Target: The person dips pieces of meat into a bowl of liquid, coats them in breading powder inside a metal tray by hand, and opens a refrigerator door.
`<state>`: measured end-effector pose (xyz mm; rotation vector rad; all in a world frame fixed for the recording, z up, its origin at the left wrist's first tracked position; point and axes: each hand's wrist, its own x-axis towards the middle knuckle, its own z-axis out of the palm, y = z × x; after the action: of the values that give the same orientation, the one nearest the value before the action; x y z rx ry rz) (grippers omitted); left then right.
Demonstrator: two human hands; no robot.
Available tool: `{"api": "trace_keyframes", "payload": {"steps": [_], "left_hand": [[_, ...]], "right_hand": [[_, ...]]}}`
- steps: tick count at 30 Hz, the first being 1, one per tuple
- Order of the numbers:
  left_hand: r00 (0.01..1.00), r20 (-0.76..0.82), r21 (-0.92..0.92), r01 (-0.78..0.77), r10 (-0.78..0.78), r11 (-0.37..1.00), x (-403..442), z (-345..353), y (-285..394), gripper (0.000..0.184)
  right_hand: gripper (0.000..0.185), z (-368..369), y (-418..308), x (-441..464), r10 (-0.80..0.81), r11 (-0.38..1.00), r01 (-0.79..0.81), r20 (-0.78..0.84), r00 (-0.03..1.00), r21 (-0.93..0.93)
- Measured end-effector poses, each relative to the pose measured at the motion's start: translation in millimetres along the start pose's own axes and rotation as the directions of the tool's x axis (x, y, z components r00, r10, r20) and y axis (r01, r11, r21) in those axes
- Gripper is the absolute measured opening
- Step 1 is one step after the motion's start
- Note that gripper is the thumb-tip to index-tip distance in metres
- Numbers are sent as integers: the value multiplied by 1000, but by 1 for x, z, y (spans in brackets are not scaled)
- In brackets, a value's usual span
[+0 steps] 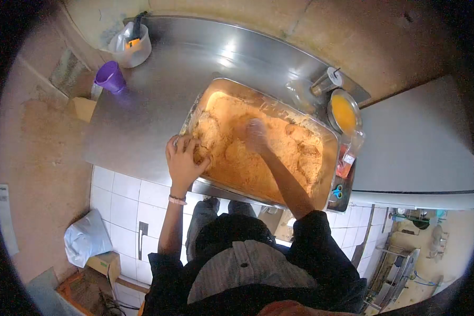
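Note:
A large metal tray (238, 83) holds a bed of orange, floury powder (242, 163). Coated lumps (308, 150) lie along its right end, and another coated lump (208, 127) is at the left end. My left hand (182, 162) rests over the tray's left edge, fingers spread and bent, fingertips touching the coating by that lump. Inside the tray, near the middle, my right hand (255, 136) is in the powder. Motion blurs its fingers, so whether it holds anything is hidden.
On the steel counter (158, 100) stand a purple cup (109, 78) and a white tub (137, 52) at left. A bowl of yellow liquid (344, 112), a metal canister (329, 80), a red packet (345, 164) and blue scissors (337, 191) sit at right.

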<state>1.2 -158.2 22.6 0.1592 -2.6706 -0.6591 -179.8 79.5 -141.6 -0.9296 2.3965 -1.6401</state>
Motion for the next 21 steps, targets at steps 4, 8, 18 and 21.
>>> {"api": "trace_keyframes", "payload": {"steps": [4, 8, 18, 21], "left_hand": [[1000, 17, 28, -18, 18, 999, 0, 6, -5, 41], [999, 41, 39, -5, 4, 999, -2, 8, -7, 44], [1000, 20, -28, 16, -16, 999, -2, 2, -3, 39], [999, 35, 10, 13, -13, 1000, -1, 4, -2, 39]], "right_hand": [[17, 59, -16, -22, -50, 996, 35, 188, 981, 83], [19, 99, -56, -43, -157, 943, 207, 201, 967, -259], [38, -84, -128, -101, 392, 883, -238, 354, 849, -405], [44, -76, -136, -100, 458, 834, -314, 253, 852, -454]]}}
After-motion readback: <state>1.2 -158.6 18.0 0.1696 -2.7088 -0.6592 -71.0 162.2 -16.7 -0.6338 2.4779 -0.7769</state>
